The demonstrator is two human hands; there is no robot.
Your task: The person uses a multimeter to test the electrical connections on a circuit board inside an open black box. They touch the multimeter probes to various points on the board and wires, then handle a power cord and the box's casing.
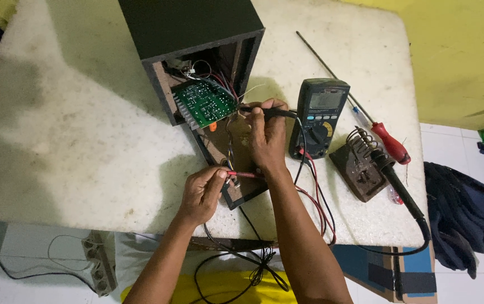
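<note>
The left hand (199, 191) pinches the red probe (244, 175) between thumb and fingers, its grip closed on the shaft so the tip can be pressed steadily onto a point on the dark back panel (236, 186) lying flat under both hands. The right hand (267, 138) is closed around the black probe (273, 112), held like a pen and aimed toward the edge of the green circuit board (204, 103), which hangs tilted out of the open speaker cabinet (191, 34) on its wires so its face can be reached. Just right of that hand stands the multimeter (318, 118), its screen turned toward the person, with red and black leads (318, 202) trailing off the worktop (84, 141) edge. Farther right, the soldering iron (391, 174) rests in its coiled stand (360, 163), beside a red-handled screwdriver (388, 141).
</note>
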